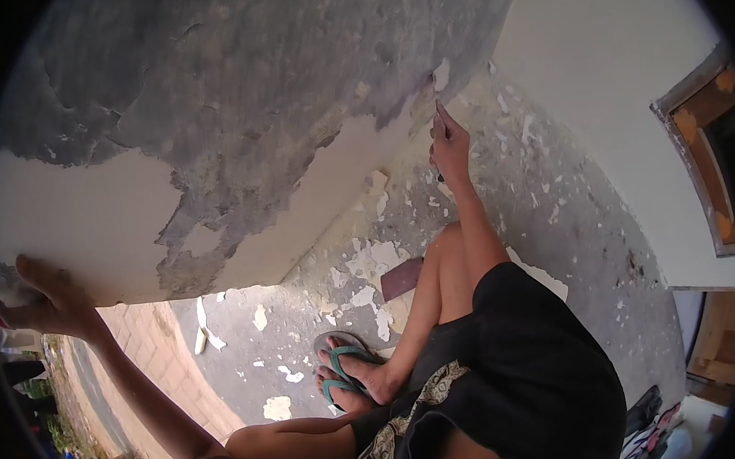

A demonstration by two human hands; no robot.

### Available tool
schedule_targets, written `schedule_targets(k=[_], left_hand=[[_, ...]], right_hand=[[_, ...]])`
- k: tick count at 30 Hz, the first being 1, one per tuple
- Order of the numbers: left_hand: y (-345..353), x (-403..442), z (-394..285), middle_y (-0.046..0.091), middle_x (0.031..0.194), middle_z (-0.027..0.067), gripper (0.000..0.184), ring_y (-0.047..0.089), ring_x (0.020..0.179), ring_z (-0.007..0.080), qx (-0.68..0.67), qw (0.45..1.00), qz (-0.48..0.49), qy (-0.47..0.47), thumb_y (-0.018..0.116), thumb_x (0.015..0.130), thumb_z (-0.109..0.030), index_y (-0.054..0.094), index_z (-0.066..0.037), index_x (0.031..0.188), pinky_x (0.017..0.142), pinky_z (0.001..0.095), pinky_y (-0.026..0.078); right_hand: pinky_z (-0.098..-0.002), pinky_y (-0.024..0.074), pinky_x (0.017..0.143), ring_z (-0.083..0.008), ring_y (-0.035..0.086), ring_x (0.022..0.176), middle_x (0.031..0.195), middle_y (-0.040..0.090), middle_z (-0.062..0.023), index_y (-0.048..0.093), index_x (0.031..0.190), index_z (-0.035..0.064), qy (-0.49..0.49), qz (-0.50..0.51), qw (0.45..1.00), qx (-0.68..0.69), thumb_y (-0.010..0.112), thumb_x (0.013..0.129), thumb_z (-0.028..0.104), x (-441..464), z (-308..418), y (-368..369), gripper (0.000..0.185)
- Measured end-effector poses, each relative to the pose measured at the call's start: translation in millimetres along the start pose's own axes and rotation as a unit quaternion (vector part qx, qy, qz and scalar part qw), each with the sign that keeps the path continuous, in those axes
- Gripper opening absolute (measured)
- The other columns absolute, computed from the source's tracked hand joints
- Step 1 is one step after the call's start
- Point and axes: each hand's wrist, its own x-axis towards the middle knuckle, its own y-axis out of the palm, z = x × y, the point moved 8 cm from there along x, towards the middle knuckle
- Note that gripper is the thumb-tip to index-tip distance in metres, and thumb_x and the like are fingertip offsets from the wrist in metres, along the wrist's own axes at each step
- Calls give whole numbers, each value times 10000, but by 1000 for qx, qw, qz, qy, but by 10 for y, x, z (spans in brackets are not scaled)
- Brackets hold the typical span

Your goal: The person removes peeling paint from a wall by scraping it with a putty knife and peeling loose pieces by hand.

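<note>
My right hand is closed round a thin scraper-like tool, whose tip is at the lower part of the wall. Beside the tip, a pale flake of paint stands out from the grey surface. The wall is bare grey above, with a ragged edge to the cream paint below. At the far left my left hand rests against the wall's edge, fingers spread, holding nothing.
Paint chips lie scattered over the grey floor. A dark red block lies near my knee, and my sandalled feet are below. A wooden-framed opening is at the right; brick paving lies at the lower left.
</note>
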Motion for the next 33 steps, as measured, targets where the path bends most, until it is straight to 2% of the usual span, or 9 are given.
schedule_targets(k=[4, 8, 11, 14, 17, 20, 26, 29, 33], left_hand=[[37, -7, 104, 457, 1202, 194, 734, 609, 1013, 305, 7, 1000, 3, -12, 593, 872, -503, 297, -32, 1351, 712, 436, 628], [27, -10, 183, 460, 1205, 194, 730, 610, 1013, 303, 4, 1000, 2, -2, 601, 871, -493, 297, -35, 1350, 710, 432, 629], [35, -6, 68, 464, 1209, 196, 736, 613, 1007, 300, -1, 1000, 7, -4, 604, 867, -498, 297, -35, 1350, 706, 425, 630], [-1, 29, -142, 467, 1214, 195, 753, 616, 1006, 297, -47, 998, 0, 38, 610, 861, -506, 288, -38, 1356, 701, 421, 631], [8, 27, -35, 466, 1223, 190, 765, 615, 1016, 299, -6, 1000, 0, 27, 614, 860, -506, 274, -44, 1365, 717, 428, 627], [9, 21, 8, 465, 1226, 189, 771, 617, 1016, 297, 0, 1000, 6, 3, 620, 858, -506, 269, -46, 1368, 727, 426, 624], [15, -9, -82, 453, 1237, 195, 775, 607, 1042, 298, -29, 1000, 5, -7, 629, 851, -514, 276, -64, 1374, 730, 428, 623], [-3, 0, -76, 448, 1240, 194, 783, 599, 1059, 305, -31, 999, 6, -12, 628, 851, -514, 267, -68, 1384, 737, 421, 623], [20, -26, 37, 448, 1222, 203, 794, 610, 1032, 303, 11, 1000, 7, -14, 605, 863, -521, 251, -32, 1379, 732, 406, 627]], right_hand=[[-246, 314, 337, -36, 351, 394, 603, 410, 45, 480, 1381, 113, -55, 9, 997, -46, 477, 997, 172, 171, -101, -14, 389], [-252, 385, 513, -61, 391, 514, 605, 478, 7, 497, 1362, 67, 68, 10, 998, 7, 471, 978, 121, -41, 79, -113, 388], [-240, 303, 340, -28, 346, 397, 591, 401, 51, 479, 1382, 123, -23, 14, 999, -28, 476, 999, 166, 114, -57, -94, 386], [-237, 360, 545, -82, 386, 576, 596, 440, -6, 503, 1344, 48, -59, -10, 997, -57, 489, 975, 132, 124, -89, -54, 379], [-238, 342, 535, -87, 367, 565, 593, 424, -11, 515, 1335, 56, -32, 12, 997, -74, 501, 966, 128, -3, -46, -76, 376], [-239, 292, 346, -28, 328, 395, 581, 411, 58, 495, 1367, 102, -106, 3, 989, -102, 480, 999, 171, 252, -214, -34, 374], [-246, 300, 335, -30, 325, 387, 564, 392, 61, 500, 1361, 96, -34, -6, 997, -65, 482, 996, 168, 149, -107, -132, 372], [-257, 323, 511, -81, 322, 552, 580, 395, -1, 507, 1345, 72, -64, -18, 996, -61, 487, 966, 115, 175, -81, -2, 382], [-260, 329, 518, -83, 321, 559, 578, 382, -3, 508, 1347, 82, -31, 0, 995, -92, 495, 963, 122, 86, -23, -102, 386]])
